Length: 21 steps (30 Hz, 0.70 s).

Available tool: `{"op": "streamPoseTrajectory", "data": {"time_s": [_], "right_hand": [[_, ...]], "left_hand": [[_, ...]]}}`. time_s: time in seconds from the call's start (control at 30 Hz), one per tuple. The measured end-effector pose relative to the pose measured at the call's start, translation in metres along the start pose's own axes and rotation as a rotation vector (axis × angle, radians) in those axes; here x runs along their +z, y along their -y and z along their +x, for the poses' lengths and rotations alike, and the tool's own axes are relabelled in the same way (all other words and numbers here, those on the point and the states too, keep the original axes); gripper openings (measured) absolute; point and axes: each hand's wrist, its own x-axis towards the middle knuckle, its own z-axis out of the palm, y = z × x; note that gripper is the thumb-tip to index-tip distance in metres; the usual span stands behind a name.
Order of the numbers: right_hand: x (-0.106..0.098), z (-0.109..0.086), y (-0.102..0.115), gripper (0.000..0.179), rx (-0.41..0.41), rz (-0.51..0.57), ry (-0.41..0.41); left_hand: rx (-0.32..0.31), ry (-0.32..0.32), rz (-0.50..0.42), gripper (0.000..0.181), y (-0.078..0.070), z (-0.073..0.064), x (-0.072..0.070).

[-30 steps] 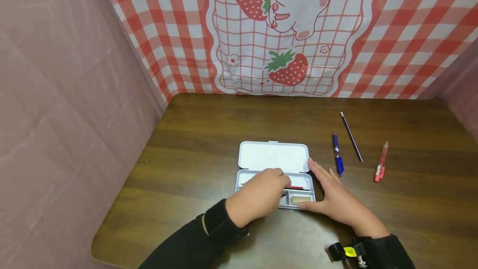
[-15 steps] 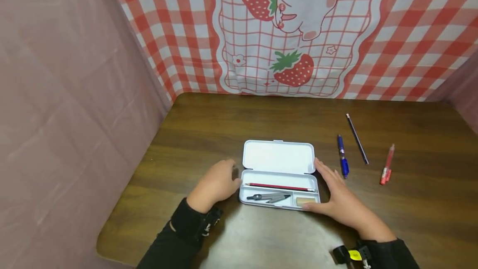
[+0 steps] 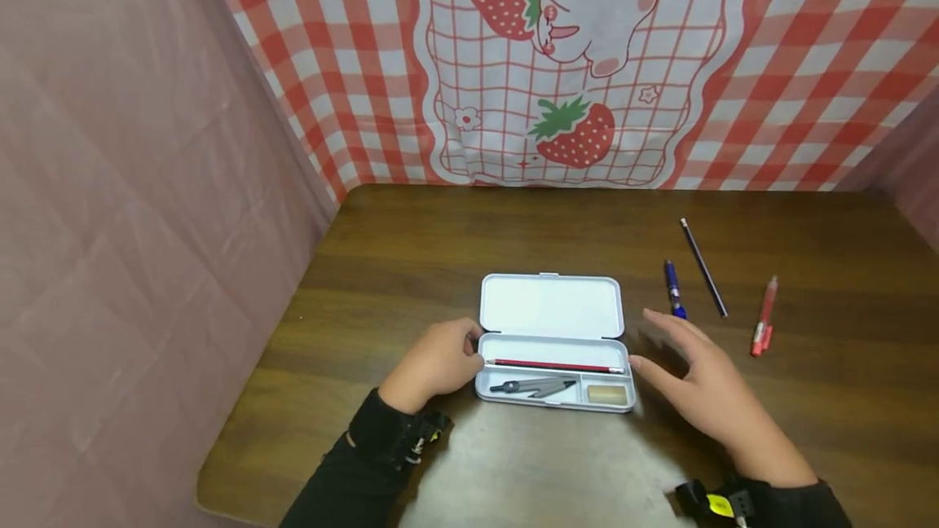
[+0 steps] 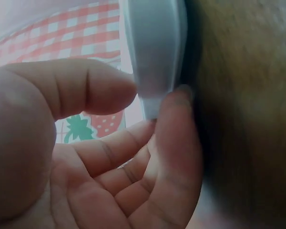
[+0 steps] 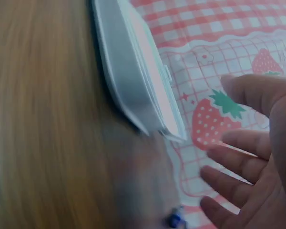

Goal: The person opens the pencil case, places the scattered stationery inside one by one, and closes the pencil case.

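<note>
An open white pencil case [image 3: 553, 304] lies on the table with its lid tilted back. In its long compartment is a red-and-black pencil [image 3: 553, 366]. A grey compass [image 3: 531, 386] and a tan eraser [image 3: 607, 394] occupy the front compartments. My left hand [image 3: 438, 361] grips the left end of the case; the left wrist view shows thumb [image 4: 109, 90] and a finger [image 4: 178, 138] on opposite sides of its wall. To the right of the case, my right hand [image 3: 697, 381] has spread fingers and holds nothing, with its thumb close by the case's right end.
A blue pen [image 3: 673, 288], partly hidden by the right hand, lies right of the case. Beyond it are a dark pencil [image 3: 703, 266] and a red pen [image 3: 764, 316]. A checked strawberry cloth [image 3: 367, 104] hangs at the table's back edge.
My left hand came out of the case to its left end and now grips it. The right hand has moved off the case to the right, uncovering the eraser.
</note>
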Motion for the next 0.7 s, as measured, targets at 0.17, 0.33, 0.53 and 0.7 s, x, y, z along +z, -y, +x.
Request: {"op": "streamPoseTrajectory", "data": {"time_s": [0.17,0.33,0.53,0.7], "right_hand": [[-0.022,-0.004,-0.005,0.064,0.008,-0.203,0.027],[-0.048,0.009,-0.019,0.065,-0.004,-0.398,0.083],[-0.083,0.03,-0.045,0.058,0.009,-0.565,0.106],[-0.11,0.04,-0.068,0.06,0.14,-0.628,0.146]], "left_hand": [[0.003,-0.023,-0.015,0.03,-0.004,-0.001,0.006],[-0.003,-0.044,-0.004,0.031,-0.003,-0.003,0.006],[-0.028,-0.05,0.011,0.032,-0.003,-0.005,0.003],[-0.034,-0.047,0.018,0.032,-0.005,-0.004,0.001]]}}
